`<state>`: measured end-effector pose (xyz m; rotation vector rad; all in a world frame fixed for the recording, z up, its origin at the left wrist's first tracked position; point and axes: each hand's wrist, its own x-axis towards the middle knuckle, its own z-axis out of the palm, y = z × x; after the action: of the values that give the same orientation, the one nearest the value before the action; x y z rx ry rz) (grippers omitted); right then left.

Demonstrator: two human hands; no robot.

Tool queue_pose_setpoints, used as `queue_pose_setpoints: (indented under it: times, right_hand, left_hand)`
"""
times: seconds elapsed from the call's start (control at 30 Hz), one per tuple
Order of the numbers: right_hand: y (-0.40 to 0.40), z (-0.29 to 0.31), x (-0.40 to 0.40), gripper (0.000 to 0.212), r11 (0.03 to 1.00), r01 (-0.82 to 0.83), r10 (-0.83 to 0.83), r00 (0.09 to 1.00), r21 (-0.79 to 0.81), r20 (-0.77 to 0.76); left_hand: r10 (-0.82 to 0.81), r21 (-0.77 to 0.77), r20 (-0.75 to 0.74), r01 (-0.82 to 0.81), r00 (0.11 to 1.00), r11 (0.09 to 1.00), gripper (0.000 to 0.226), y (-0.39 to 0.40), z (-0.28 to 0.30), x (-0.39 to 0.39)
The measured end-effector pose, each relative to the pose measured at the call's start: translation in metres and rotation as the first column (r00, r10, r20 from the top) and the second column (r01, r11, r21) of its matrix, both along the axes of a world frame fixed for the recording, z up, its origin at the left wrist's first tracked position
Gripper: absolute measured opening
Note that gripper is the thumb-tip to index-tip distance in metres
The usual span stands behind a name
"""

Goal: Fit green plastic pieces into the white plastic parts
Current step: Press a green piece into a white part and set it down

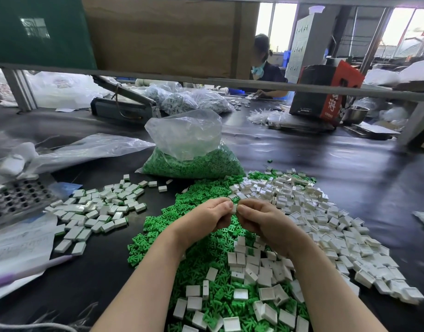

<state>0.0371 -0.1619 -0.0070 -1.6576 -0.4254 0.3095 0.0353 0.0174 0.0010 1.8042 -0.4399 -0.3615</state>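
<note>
Near edge: loose heap of green pieces (206,255) on the black table (350,168), white parts (326,226) spilled over it and to the right, another batch of white parts (96,212) lying left; above the heap the left hand (206,218) and right hand (263,224) meet with curled fingers, both pinching one small white part (234,208) between their fingertips, can't tell if a green piece is in it. Farther back an open clear bag (189,149) holds more green pieces, a flat clear bag (81,149) lies left. Far side: tied bags (182,99), another person (266,68) seated.
</note>
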Motion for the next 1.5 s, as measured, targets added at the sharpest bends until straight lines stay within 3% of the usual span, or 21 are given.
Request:
queue_pose_setpoints:
  times: [0.3,0.57,0.77,0.9,1.07,1.5]
  right_hand:
    - [0.001,-0.002,0.000,0.022,0.992,0.031,-0.023,0.998,-0.126,0.059]
    - [0.002,-0.004,0.001,0.023,0.986,0.060,-0.049,0.996,-0.153,0.077]
    - [0.004,-0.001,0.003,0.023,0.990,0.105,-0.101,0.994,-0.098,0.050]
    - [0.000,-0.002,0.004,0.026,0.981,0.188,-0.185,0.981,-0.051,0.061]
    - [0.004,0.000,0.003,0.029,0.981,0.196,-0.194,0.977,-0.013,0.090]
    - [0.007,0.001,0.003,0.033,0.971,0.241,-0.239,0.963,0.000,0.121]
  left_hand:
    - [0.003,-0.016,-0.037,-0.004,0.999,1.000,0.040,0.001,-0.009,0.000]
    - [0.026,-0.022,-0.052,-0.027,0.998,0.999,0.029,-0.001,-0.009,0.001]
    - [0.093,0.107,0.097,-0.103,0.991,0.989,0.026,0.004,0.001,0.006]
    - [0.195,-0.071,0.102,-0.189,0.975,0.979,0.018,0.010,0.001,0.010]
    - [0.157,-0.231,-0.006,-0.154,0.988,0.961,0.020,0.004,-0.002,0.010]
    - [0.221,-0.377,-0.098,-0.242,0.970,0.894,0.008,0.000,-0.005,0.011]
